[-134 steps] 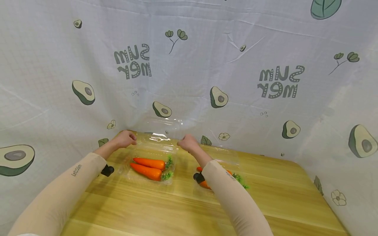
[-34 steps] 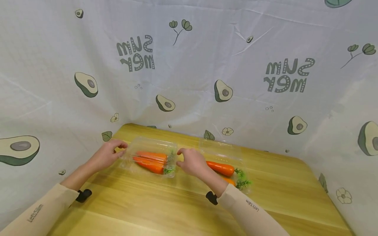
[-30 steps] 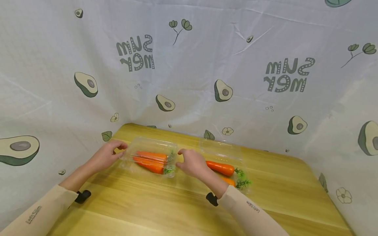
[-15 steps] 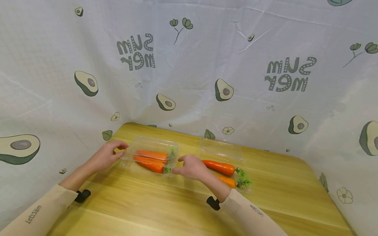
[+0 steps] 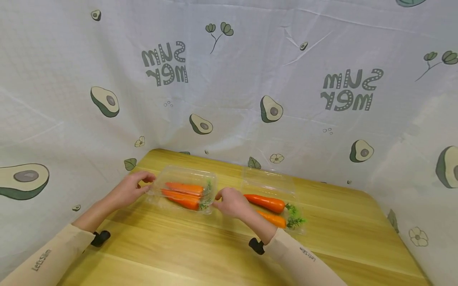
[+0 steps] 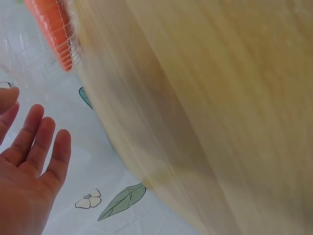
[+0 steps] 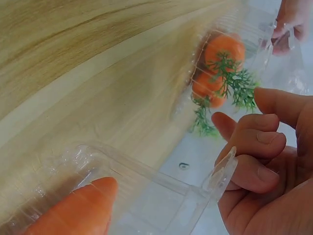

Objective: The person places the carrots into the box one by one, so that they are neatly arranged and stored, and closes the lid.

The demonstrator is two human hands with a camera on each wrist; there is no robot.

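Observation:
A clear plastic clamshell box [image 5: 180, 174] holds two orange carrots [image 5: 182, 198] with green leafy tops, its lid folded over them. At the box's left end is my left hand [image 5: 129, 190]; its thumb and forefinger meet at the lid's edge, while the other fingers [image 6: 58, 152] extend loosely. My right hand [image 5: 232, 203] reaches the box's right end, near the carrot greens [image 7: 227, 78]. Its thumb and forefinger tips stand a little apart and the other fingers curl in. Whether they grip the transparent edge is unclear.
To the right lies a second clear clamshell box [image 5: 268, 180], lid raised, with two carrots [image 5: 266, 203] inside, partly behind my right hand and forearm. The wooden table [image 5: 171, 246] ends at a white avocado-print curtain [image 5: 229, 87] behind and at the sides.
Several seconds ago the left box's lid stood up; both hands have brought it down over the carrots. Lately the right thumb has shifted slightly back towards the forefinger, while the left hand stays put.

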